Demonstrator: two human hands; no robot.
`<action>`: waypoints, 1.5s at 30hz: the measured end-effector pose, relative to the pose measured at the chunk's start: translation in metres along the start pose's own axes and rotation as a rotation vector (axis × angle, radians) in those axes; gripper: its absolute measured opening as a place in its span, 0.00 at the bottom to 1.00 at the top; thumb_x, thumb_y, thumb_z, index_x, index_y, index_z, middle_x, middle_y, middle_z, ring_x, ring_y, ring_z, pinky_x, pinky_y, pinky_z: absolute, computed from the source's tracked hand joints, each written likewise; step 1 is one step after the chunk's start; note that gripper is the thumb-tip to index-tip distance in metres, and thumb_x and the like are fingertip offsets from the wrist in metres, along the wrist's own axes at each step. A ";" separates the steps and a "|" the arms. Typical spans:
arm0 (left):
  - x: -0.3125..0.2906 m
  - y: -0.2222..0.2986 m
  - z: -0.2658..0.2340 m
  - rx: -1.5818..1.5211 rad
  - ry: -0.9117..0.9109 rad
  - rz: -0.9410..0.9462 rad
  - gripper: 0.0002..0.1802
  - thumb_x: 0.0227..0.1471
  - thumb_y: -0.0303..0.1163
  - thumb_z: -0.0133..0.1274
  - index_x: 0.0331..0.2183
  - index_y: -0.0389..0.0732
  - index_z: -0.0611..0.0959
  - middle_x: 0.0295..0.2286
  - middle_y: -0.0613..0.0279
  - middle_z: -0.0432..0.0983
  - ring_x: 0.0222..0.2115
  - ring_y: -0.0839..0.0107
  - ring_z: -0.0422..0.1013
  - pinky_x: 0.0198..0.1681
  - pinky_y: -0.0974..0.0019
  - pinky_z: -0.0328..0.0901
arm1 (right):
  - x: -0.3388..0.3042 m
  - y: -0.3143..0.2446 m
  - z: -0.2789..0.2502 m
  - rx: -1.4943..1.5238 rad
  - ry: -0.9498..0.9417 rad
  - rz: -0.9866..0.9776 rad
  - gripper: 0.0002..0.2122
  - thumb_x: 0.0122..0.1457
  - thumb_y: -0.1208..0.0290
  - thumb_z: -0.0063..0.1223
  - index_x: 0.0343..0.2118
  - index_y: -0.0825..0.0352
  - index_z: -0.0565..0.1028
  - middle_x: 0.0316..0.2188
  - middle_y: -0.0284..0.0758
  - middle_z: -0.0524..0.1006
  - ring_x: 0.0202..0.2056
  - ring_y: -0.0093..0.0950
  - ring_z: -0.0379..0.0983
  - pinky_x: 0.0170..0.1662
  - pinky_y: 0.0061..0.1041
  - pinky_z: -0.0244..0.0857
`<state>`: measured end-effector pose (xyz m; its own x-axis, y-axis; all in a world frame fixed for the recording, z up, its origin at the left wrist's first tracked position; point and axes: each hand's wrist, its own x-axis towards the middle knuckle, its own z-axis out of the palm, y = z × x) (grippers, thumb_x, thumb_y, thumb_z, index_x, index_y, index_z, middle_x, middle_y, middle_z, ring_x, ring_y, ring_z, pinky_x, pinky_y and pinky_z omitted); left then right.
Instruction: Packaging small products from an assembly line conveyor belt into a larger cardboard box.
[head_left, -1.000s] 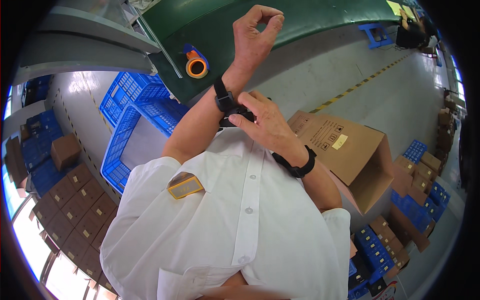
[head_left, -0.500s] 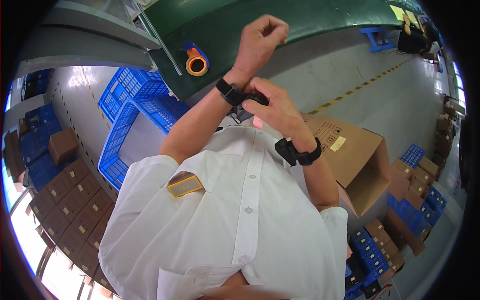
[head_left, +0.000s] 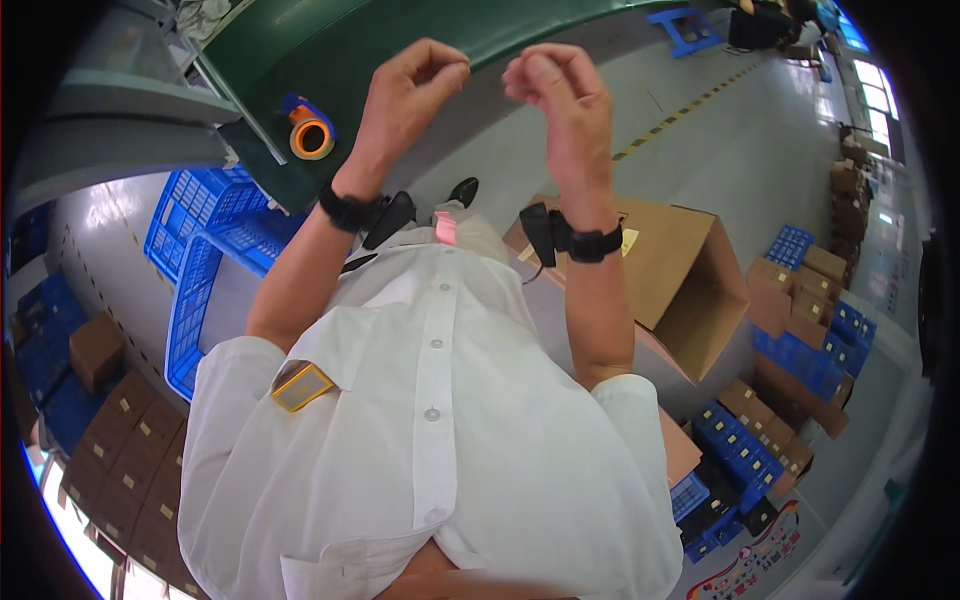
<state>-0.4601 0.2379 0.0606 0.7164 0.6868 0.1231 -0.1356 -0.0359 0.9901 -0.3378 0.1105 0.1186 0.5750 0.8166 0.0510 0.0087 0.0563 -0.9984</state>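
Note:
Both of my hands are raised over the near edge of the green table, apart from each other. My left hand [head_left: 412, 98] is loosely closed, its thumb against the curled fingers, with nothing seen in it. My right hand [head_left: 568, 105] has its fingers bent and bunched towards the left hand, and nothing shows between them. A black strap with a small black device [head_left: 350, 208] sits around my left wrist, and a similar strap [head_left: 592, 243] is on the right. The orange and blue tape dispenser [head_left: 312, 136] lies on the table, left of my left hand.
An open cardboard box [head_left: 672, 262] stands beside my right forearm. Blue plastic crates [head_left: 195, 225] are at my left. Stacked cartons [head_left: 128, 452] line the far left, with more boxes and blue bins [head_left: 740, 445] at right. A blue stool [head_left: 685, 32] stands near another person [head_left: 765, 25].
My right hand has let go of the strap at my left wrist and moved up and away. My left hand has shifted left, and the whole view has swung slightly.

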 end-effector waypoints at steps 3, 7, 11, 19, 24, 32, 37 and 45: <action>-0.025 0.027 0.021 0.151 -0.270 0.213 0.10 0.45 0.28 0.62 0.32 0.37 0.80 0.29 0.65 0.77 0.33 0.74 0.73 0.40 0.67 0.66 | 0.019 0.003 -0.016 0.124 0.245 -0.053 0.06 0.60 0.72 0.51 0.37 0.69 0.75 0.30 0.33 0.78 0.33 0.23 0.75 0.39 0.21 0.70; -0.049 0.042 0.058 0.343 -0.478 0.639 0.17 0.40 0.30 0.65 0.35 0.39 0.79 0.32 0.62 0.75 0.35 0.64 0.71 0.47 0.60 0.63 | 0.031 0.013 -0.017 -0.003 0.314 -0.109 0.06 0.60 0.73 0.51 0.37 0.69 0.75 0.31 0.34 0.78 0.33 0.23 0.76 0.38 0.21 0.71; -0.055 0.039 0.071 0.386 -0.388 0.605 0.20 0.35 0.31 0.68 0.33 0.41 0.78 0.30 0.63 0.73 0.34 0.60 0.69 0.47 0.58 0.60 | 0.038 0.010 -0.009 -0.089 0.352 -0.165 0.06 0.60 0.73 0.51 0.36 0.70 0.75 0.30 0.35 0.78 0.33 0.23 0.76 0.38 0.21 0.71; -0.056 0.036 0.069 0.267 -0.504 0.440 0.18 0.30 0.26 0.68 0.25 0.42 0.75 0.26 0.66 0.68 0.32 0.64 0.66 0.44 0.62 0.58 | 0.049 0.014 -0.019 -0.027 0.423 -0.203 0.06 0.60 0.74 0.51 0.36 0.71 0.74 0.30 0.35 0.78 0.32 0.25 0.76 0.37 0.23 0.72; -0.059 0.038 0.069 0.269 -0.522 0.458 0.16 0.32 0.23 0.66 0.24 0.41 0.74 0.27 0.66 0.68 0.34 0.65 0.67 0.45 0.62 0.57 | 0.053 0.017 -0.028 0.115 0.451 -0.228 0.06 0.60 0.74 0.50 0.36 0.70 0.74 0.30 0.35 0.78 0.32 0.25 0.76 0.37 0.24 0.73; -0.052 0.030 0.068 0.178 -0.604 0.398 0.12 0.40 0.21 0.60 0.29 0.40 0.74 0.28 0.64 0.69 0.35 0.62 0.67 0.48 0.60 0.57 | 0.046 0.031 -0.025 0.218 0.441 -0.115 0.06 0.60 0.73 0.50 0.37 0.69 0.73 0.30 0.35 0.77 0.32 0.24 0.75 0.36 0.25 0.73; -0.043 0.021 0.062 0.144 -0.789 0.276 0.08 0.47 0.24 0.56 0.32 0.40 0.74 0.29 0.61 0.70 0.36 0.62 0.67 0.49 0.59 0.56 | 0.028 0.042 -0.018 0.235 0.324 0.057 0.06 0.61 0.72 0.50 0.39 0.67 0.72 0.30 0.33 0.76 0.32 0.25 0.74 0.38 0.27 0.72; -0.057 0.006 0.061 0.144 -0.854 0.254 0.08 0.51 0.28 0.54 0.35 0.40 0.75 0.29 0.61 0.71 0.34 0.63 0.67 0.51 0.60 0.55 | -0.007 0.070 -0.019 0.494 0.251 0.288 0.05 0.62 0.71 0.49 0.38 0.65 0.73 0.29 0.30 0.74 0.31 0.22 0.73 0.35 0.23 0.70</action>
<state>-0.4599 0.1539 0.0636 0.9486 -0.1252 0.2905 -0.3133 -0.2434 0.9180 -0.3252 0.0977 0.0478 0.6732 0.6821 -0.2856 -0.5198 0.1618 -0.8388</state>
